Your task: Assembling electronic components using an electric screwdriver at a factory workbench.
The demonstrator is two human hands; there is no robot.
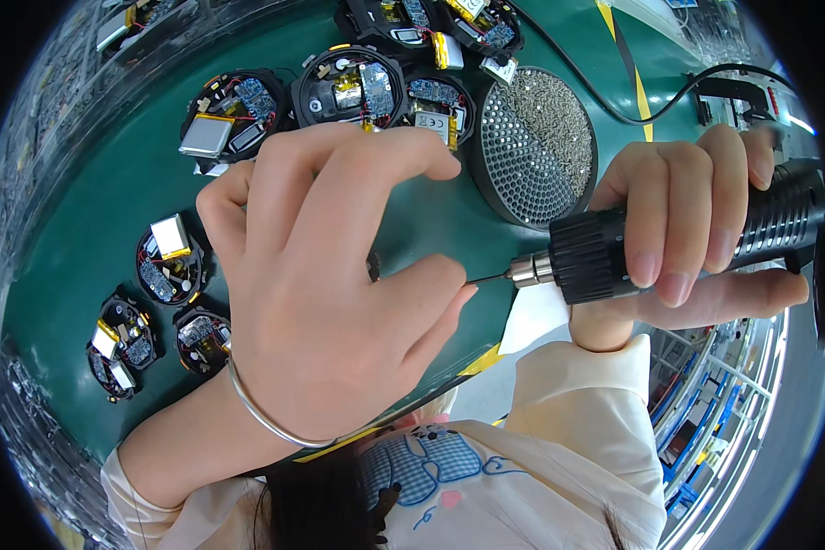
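My right hand (678, 220) is wrapped round a black electric screwdriver (591, 257), held nearly level with its thin bit pointing left. At the bit's end, the index finger and thumb of my left hand (330, 266) are pinched together; what lies between them is too small to make out. The other left fingers are curled, and a silver bangle (252, 408) circles that wrist. A small dark part shows behind the left hand, mostly hidden. Just beyond the screwdriver stands a round dark tray (513, 151) with a perforated plate and a heap of tiny screws.
Round black device housings with circuit boards and batteries, such as this one (348, 87), line the far side of the green mat (82, 238). Several more, including one housing (171, 261), sit at the left. A black cable (605, 105) curves across the far right.
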